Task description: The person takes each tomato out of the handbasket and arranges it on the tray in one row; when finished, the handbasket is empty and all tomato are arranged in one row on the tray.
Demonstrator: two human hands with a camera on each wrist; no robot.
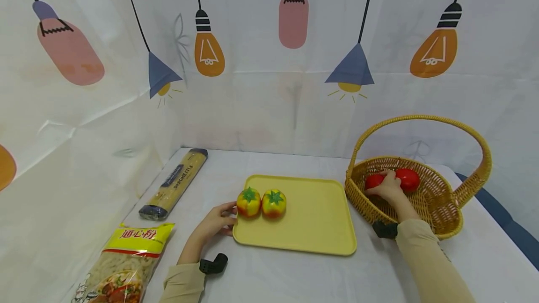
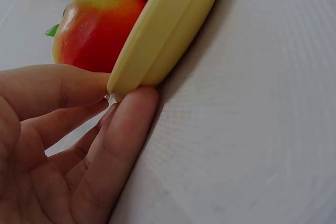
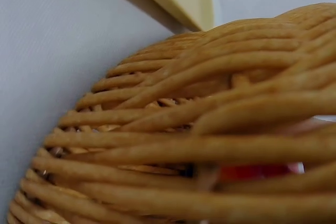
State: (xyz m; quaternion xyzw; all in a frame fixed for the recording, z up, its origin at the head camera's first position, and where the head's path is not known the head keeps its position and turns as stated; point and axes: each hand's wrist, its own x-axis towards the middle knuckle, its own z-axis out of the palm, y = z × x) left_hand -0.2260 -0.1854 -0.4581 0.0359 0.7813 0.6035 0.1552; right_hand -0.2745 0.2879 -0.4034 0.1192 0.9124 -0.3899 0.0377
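My left hand (image 1: 215,222) is at the left edge of a pale yellow tray (image 1: 313,219), its thumb and fingers pinching the rim. In the left wrist view the thumb (image 2: 126,129) lies against the tray's outer side. Two yellow-and-red tomato-like fruits with green leafy tops, one left (image 1: 249,202) and one right (image 1: 273,204), sit on the tray close to that hand. Inside a wicker basket (image 1: 440,209), my right hand (image 1: 390,190) grips a smooth red fruit (image 1: 373,181). Another red fruit (image 1: 407,180) lies beside it. Basket weave hides most of this hand in the right wrist view.
At the left lie a pack of spaghetti (image 1: 174,183) and a bag of macaroni (image 1: 126,261). The basket's tall handle (image 1: 421,118) arches over its opening. Behind the white table hangs a sheet printed with lamps (image 1: 261,116).
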